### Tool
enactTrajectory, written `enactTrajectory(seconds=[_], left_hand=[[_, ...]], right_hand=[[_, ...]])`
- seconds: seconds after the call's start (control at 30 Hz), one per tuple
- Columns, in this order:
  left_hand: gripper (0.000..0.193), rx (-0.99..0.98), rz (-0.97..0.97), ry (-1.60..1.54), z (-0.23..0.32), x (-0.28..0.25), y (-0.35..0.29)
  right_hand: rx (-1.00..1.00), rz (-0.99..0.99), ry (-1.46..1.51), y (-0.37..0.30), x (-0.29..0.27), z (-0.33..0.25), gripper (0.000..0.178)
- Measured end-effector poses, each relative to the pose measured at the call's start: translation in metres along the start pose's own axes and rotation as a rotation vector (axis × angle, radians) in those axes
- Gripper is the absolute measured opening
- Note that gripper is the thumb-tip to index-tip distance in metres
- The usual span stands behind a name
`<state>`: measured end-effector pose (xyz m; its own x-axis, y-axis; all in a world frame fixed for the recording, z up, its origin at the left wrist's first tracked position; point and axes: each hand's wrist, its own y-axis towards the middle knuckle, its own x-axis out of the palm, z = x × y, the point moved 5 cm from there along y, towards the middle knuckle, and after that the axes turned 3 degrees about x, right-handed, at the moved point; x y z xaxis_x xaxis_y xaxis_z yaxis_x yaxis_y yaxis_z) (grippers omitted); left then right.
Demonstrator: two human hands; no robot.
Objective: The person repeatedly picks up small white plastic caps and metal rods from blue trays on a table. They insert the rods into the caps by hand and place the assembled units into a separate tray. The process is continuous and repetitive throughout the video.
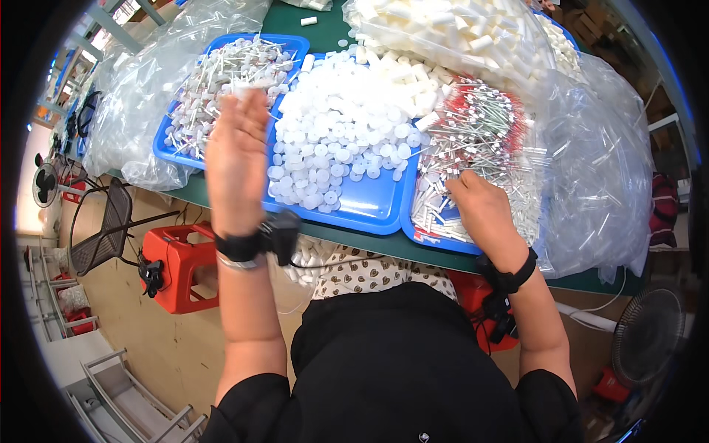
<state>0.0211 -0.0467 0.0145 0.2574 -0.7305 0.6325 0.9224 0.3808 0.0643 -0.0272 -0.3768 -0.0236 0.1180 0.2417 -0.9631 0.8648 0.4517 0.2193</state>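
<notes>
My left hand (238, 159) is raised at the right edge of the left blue tray (164, 144), its fingers smeared by motion. That tray holds a heap of thin white sticks with round translucent caps (233, 66). Over the right blue tray (436, 240), my right hand (481, 210) is lowered with its fingers bent together at the small white tubes (432, 210); what lies between the fingertips is hidden. Behind it, red-and-green-tinged thin pieces with white ends (484, 118) are piled up. Between the hands, a middle blue tray (365, 203) carries many translucent white discs (332, 148).
A clear bag of white cylinders (473, 37) leans over the trays from behind. Clear plastic bags lie at the left (140, 111) and right (591, 170) of the green table (284, 18). A red stool (173, 258) stands left, a black fan (650, 336) right.
</notes>
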Motion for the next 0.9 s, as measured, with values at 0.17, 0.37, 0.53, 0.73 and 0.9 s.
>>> enactTrajectory(seconds=[0.17,0.37,0.53,0.73,0.9], left_hand=[[0.039,-0.062,-0.217,0.508,-0.012,0.004,-0.003],[0.025,0.419,-0.730,1.428,-0.080,0.021,-0.076],[0.020,0.451,-0.690,1.570,-0.091,0.029,-0.076],[0.020,0.261,-0.651,1.348,-0.088,0.023,-0.068],[0.032,-0.535,-0.592,0.403,-0.098,0.034,-0.101]], right_hand=[[0.050,-0.013,0.023,-0.004,0.004,0.003,0.009],[0.154,0.054,0.179,-0.013,-0.029,-0.001,0.012],[0.187,0.078,0.360,-0.018,-0.038,-0.004,0.011],[0.174,0.129,0.466,-0.020,-0.047,-0.009,0.010],[0.203,0.171,0.541,-0.021,-0.056,-0.021,0.010]])
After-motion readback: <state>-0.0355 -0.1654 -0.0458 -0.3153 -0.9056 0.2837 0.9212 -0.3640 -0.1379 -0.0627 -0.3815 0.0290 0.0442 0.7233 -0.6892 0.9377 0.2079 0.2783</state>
